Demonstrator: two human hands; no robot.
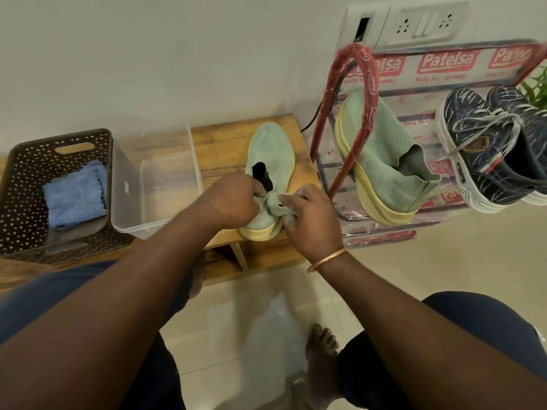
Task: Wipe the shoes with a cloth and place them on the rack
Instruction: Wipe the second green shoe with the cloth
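Both your hands are on the green shoe, which lies on its yellow sole at the right end of the bench, toe towards the far edge by the wall and heel at the near edge. Your left hand is closed round the heel collar, fingers curled into the shoe's opening. Your right hand pinches a fold of fabric, grey-green, right at the heel and between the two hands. You cannot tell from here whether that fold is the shoe's own heel tab or a separate cloth. A copper bangle sits on your right wrist.

At the left end of the bench stands a brown perforated basket with a blue cloth lying inside it, touched by neither hand. Between the basket and the shoe stands a clear plastic box, just beside both.

To the right of the bench, on the floor against the wall, stands the rack, its frame wrapped in red printed plastic. The second green shoe rests on it, tilted, toe up towards the wall, at the rack's left end. A pair of dark patterned shoes with grey laces sits to its right on the same level. A white wall socket is mounted above the rack
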